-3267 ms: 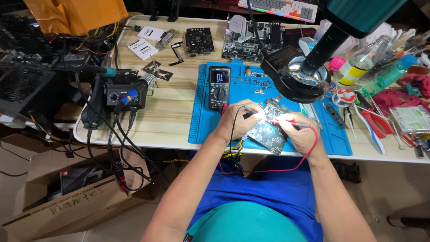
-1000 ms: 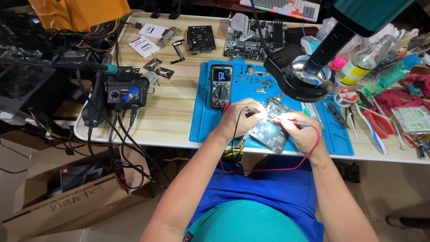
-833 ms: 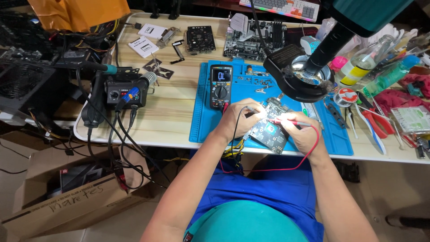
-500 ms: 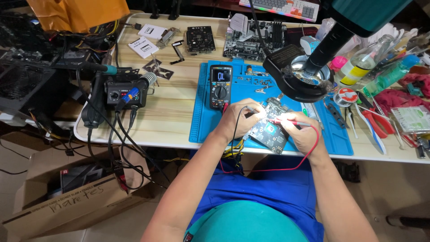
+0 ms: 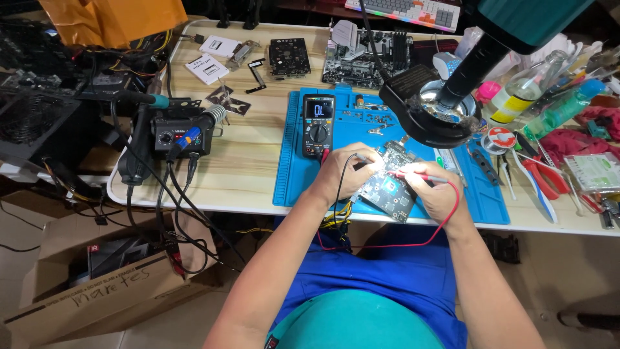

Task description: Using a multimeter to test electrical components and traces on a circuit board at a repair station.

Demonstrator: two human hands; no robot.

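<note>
We've got the circuit board lying on the blue mat at the near edge of the desk, tilted so its long axis runs roughly from 11 to 5 o'clock. Our left hand sits at the board's 9 o'clock side, fingers pinched on the black probe, tip aimed toward 3 o'clock onto the board's upper-left corner. Our right hand is at the board's 3 o'clock side, pinching the red probe, which lies nearly level and points back toward 9 o'clock. So both tips converge on the board's far end, approx. between the two hands (exact contact pts are too small to tell). Neither hand is clearly nearer; both touch or overlap the board's edges. The multimeter stands at 11 o'clock from the left hand, and the magnifier lamp hangs at 12 o'clock, just beyond the board.
</note>
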